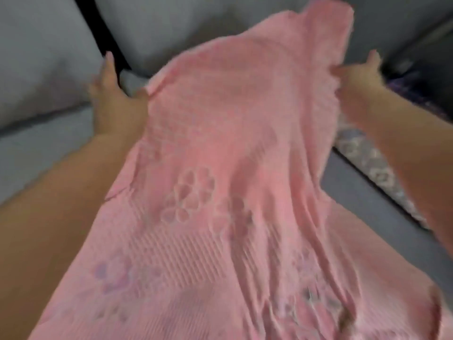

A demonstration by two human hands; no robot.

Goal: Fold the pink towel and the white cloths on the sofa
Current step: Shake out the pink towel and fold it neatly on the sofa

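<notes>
Pink towel (220, 168) stretched between left hand (115, 104) and right hand (355, 74), each pinching a side edge, held taut above grey sofa (44, 143), likely to flatten it for folding; white cloths unseen.

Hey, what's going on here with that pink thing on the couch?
A person is holding a pink towel spread out between both hands over a grey sofa. The left hand grips one side edge and the right hand grips the opposite edge, so the towel hangs stretched and wrinkled, not yet folded. The picture is blurred. No white cloths are in view; a patterned fabric lies to the right.
</notes>
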